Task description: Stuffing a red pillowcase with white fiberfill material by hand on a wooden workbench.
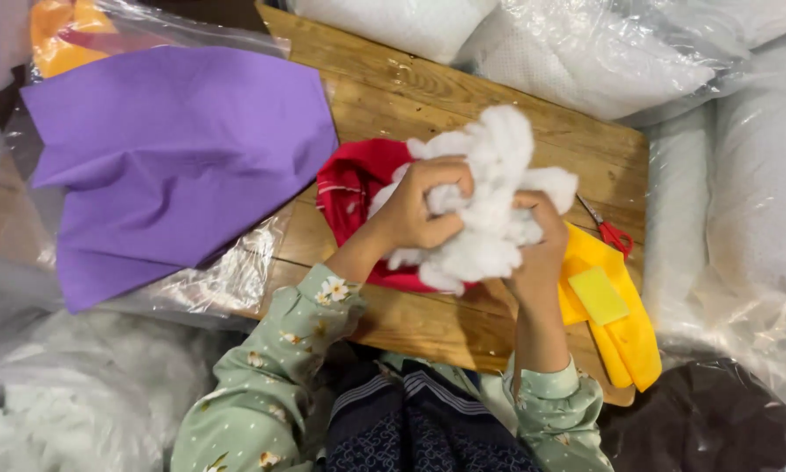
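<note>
Head view: left hand [415, 210] and right hand [537, 240], fingers clenched on white stuffing [493, 188], over red fabric [354, 188] on wooden surface [428, 96].

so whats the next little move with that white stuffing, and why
Probably press the fluffy white fibre stuffing down into the red fabric cover lying beneath it. The left hand and right hand both grip the clump directly above the cover on the wooden board, and most of it sits outside.
</note>
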